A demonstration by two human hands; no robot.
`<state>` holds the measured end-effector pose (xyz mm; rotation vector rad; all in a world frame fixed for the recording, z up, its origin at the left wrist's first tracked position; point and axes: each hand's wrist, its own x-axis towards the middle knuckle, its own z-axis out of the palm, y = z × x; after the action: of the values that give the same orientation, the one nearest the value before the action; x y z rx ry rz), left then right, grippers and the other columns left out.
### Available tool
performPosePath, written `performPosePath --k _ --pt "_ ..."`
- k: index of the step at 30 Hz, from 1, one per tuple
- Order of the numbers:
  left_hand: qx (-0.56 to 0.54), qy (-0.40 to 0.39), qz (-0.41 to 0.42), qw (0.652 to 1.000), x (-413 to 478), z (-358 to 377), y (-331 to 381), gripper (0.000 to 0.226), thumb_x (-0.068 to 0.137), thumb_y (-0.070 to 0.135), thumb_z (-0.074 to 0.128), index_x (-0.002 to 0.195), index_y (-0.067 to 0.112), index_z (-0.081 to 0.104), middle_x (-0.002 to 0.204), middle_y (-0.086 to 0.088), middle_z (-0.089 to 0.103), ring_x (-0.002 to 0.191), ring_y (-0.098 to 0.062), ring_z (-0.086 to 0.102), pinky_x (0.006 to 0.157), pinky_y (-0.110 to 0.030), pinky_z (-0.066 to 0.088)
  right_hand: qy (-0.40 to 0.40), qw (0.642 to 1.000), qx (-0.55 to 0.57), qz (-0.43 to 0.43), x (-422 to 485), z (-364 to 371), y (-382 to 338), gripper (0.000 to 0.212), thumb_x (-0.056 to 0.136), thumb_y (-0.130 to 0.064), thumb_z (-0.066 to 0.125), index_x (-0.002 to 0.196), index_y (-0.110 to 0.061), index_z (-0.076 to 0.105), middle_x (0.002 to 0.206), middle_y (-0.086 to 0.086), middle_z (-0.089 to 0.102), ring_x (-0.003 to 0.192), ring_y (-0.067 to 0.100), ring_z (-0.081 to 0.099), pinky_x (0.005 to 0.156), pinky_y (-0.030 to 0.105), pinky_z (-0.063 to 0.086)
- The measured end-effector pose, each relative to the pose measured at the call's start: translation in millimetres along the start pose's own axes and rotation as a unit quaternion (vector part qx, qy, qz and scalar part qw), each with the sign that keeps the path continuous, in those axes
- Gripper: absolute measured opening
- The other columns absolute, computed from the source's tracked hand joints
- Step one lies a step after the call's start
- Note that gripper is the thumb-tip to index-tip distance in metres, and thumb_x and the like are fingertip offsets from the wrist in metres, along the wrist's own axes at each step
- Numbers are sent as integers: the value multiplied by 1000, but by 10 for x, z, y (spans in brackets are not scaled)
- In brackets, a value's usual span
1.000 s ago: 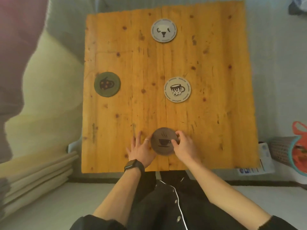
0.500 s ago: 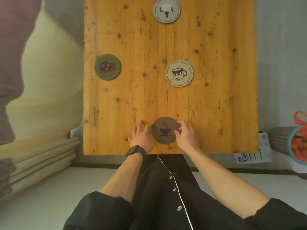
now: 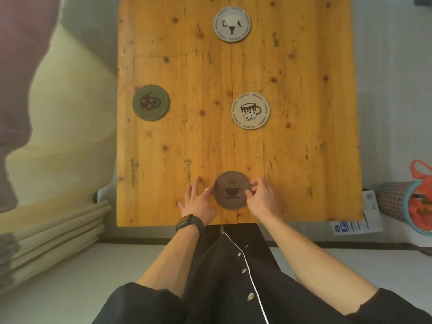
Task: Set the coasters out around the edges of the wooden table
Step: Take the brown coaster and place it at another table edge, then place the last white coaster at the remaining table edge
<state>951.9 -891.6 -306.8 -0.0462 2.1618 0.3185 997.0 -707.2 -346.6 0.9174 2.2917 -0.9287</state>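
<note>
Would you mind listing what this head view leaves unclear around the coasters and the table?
- Brown coaster: side edges covered by the left hand and right hand; grip unclear.
- Wooden table: far edge cut off by the frame top.
- Cream mug coaster: rim lettering too small to read.

Dim, warm indoor light, wide-angle view.
Wooden table [image 3: 304, 113] evenly lit, no glare, only faint shadows. Overall soft; left edge smeared and stretched, corners bent by lens distortion.

Pale floor [image 3: 58, 288]; folded cream bedding [image 3: 53, 220] lies left, a woven basket [image 3: 395, 199] right, by grey wall [image 3: 392, 90].
</note>
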Motion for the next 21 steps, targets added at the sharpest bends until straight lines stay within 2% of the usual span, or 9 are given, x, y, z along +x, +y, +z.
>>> performPosePath --k 3,7,10,14,16,19,21 --pt "5 1 0 1000 -1 -35 17 74 85 19 55 144 53 25 161 13 -3 148 -28 0 111 -67 18 0 1000 -1 1 5 1 0 22 94 -24 63 113 -24 52 107 -3 60 90 13 56 69 24 39" --pt "2 49 5 999 48 -132 81 59 88 26 53 143 41 36 160 1 14 145 -32 16 112 -60 23 -16 1000 -9 12 71 -46 -28 27 92 -34 65 114 -26 51 109 -6 58 89 11 56 60 21 38" --pt "-4 86 42 995 227 -318 204 62 89 28 55 147 33 32 160 -3 19 144 -32 20 114 -53 26 9 1000 17 22 296 -226 -125 34 90 -41 65 117 -24 52 113 -5 60 95 13 55 73 30 44" --pt "19 125 100 987 576 -687 511 68 90 32 53 151 33 23 162 -3 15 146 -30 15 116 -52 23 49 998 41 14 814 -590 -429 46 90 -44 64 125 -18 49 123 1 57 102 19 55 78 33 43" --pt "40 133 114 984 751 -823 642 69 91 37 49 152 35 17 163 -1 10 148 -29 9 117 -53 18 58 998 32 15 1062 -733 -611 58 90 -46 64 135 -15 44 134 5 52 110 22 55 85 37 47" --pt "94 109 124 982 964 -925 749 72 92 44 47 152 43 7 164 4 -2 150 -26 -2 118 -56 9 54 998 13 30 1326 -841 -826 79 89 -53 63 148 -10 32 154 12 34 133 31 45 102 46 43" --pt "122 83 120 982 1054 -943 757 75 92 46 47 151 45 0 163 7 -10 150 -25 -7 118 -59 5 56 997 4 50 1431 -867 -921 87 86 -58 64 151 -11 29 157 13 28 137 32 39 105 47 40"
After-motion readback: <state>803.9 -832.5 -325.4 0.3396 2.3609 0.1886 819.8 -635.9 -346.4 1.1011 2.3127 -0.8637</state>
